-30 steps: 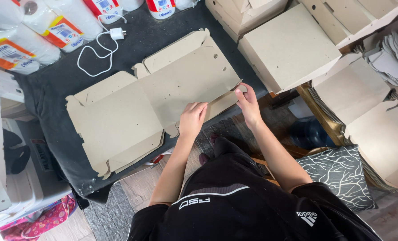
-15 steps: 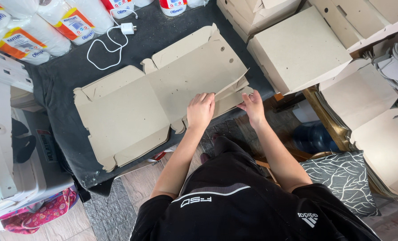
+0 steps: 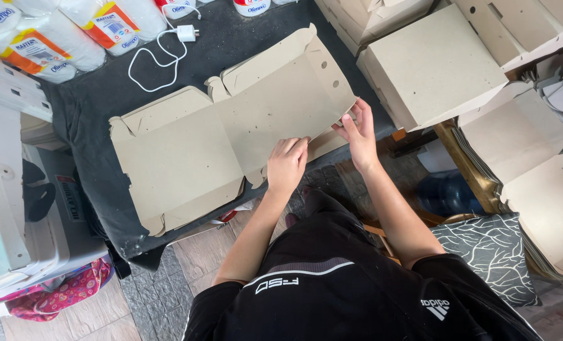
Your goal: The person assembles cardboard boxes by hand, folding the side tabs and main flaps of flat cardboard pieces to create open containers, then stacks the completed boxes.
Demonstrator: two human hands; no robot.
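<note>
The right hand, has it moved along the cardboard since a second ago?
Yes. The right hand has slid from the near edge of the flat cardboard box blank up its right side, toward the folded box.

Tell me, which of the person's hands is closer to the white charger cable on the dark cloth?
Left. The left hand sits mid-edge of the cardboard blank, nearer the cable; the right hand holds the far-right corner.

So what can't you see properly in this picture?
Head view only:
- Left hand: its fingers curl over the near flap of the flat cardboard box blank, so their tips are hidden.
- Right hand: fingertips hidden behind the blank's right flap.
- White cable: its far end is cut off by the top edge.
- Paper rolls: cut off by the top edge.
- Blue bottle: mostly hidden under the bench.
</note>
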